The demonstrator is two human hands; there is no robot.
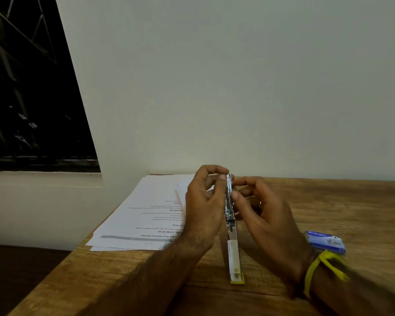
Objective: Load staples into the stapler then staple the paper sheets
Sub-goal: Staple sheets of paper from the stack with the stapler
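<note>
A slim metal stapler (232, 238) with a yellow-green end is held above the wooden table, its long tray pulled out toward me. My left hand (203, 201) grips the stapler's far metal part from the left. My right hand (260, 208) pinches the same part from the right with thumb and fingers; whether a staple strip sits between them is hidden. A stack of printed paper sheets (144, 215) lies on the table to the left, partly behind my left hand. A small blue staple box (326, 241) rests to the right, beside my right wrist.
The wooden table (351, 201) butts against a pale wall. Its left edge drops off near the papers. A dark window (32, 87) fills the upper left. A yellow band (315, 267) circles my right wrist.
</note>
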